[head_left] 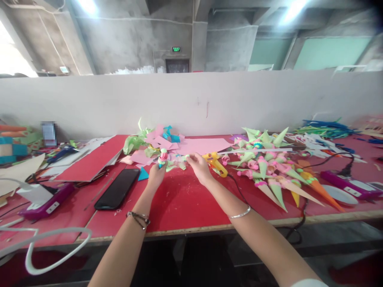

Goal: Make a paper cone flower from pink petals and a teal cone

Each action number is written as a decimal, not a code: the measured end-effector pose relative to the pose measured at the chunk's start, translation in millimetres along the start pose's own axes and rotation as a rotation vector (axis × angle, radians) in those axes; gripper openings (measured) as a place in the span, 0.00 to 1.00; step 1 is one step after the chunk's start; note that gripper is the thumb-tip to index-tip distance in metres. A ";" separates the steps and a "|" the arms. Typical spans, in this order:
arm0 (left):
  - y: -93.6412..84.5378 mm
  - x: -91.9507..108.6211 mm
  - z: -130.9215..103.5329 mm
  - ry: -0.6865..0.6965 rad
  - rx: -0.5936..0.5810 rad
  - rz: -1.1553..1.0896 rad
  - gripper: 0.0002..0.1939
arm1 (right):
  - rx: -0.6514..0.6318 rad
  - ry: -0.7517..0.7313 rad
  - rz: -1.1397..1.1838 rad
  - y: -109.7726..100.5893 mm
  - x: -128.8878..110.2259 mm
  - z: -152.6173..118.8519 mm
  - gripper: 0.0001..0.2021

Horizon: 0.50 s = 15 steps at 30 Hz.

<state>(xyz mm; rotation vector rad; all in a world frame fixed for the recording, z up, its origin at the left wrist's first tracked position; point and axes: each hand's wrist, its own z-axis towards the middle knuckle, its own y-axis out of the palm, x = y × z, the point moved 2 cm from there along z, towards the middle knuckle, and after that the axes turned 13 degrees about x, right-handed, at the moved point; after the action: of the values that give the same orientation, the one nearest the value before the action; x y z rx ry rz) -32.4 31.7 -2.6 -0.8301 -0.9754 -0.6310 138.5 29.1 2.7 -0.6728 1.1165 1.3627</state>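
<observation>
My left hand (pixel 156 175) is closed around a small craft ice cream cone (pixel 163 157), its pink and pale green top standing up out of the fingers. Only a bit of teal shows below the top; my fingers hide the rest. Just to the right, my right hand (pixel 200 167) pinches a small pale green piece (pixel 187 158) between thumb and fingertips. The two hands are a short way apart above the red tabletop (pixel 182 199). Beside my right hand lies a yellow glue gun (pixel 220 165) with a long whitish stick at its back.
A pile of finished-looking paper cones (pixel 277 181) covers the right side. Pink paper (pixel 206 144) and scraps lie behind my hands. At left are a black phone (pixel 118 189), a red sheet (pixel 89 161) and a purple power strip (pixel 49 203). Another purple strip (pixel 344 185) sits far right.
</observation>
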 end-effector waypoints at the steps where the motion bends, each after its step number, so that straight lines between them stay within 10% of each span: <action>1: -0.4 -0.8 0.6 0.002 0.011 0.012 0.18 | 0.013 -0.011 0.006 -0.1 0.0 0.0 0.11; 15: -8.9 -9.3 -2.7 -0.043 0.037 0.075 0.09 | -0.100 -0.052 -0.027 2.9 -3.5 -6.0 0.14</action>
<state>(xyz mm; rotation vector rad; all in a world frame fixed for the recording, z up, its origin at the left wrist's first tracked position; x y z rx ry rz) -42.1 25.5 -9.0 -0.8459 -0.9877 -0.5313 134.8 22.6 4.3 -0.7183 1.0001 1.4123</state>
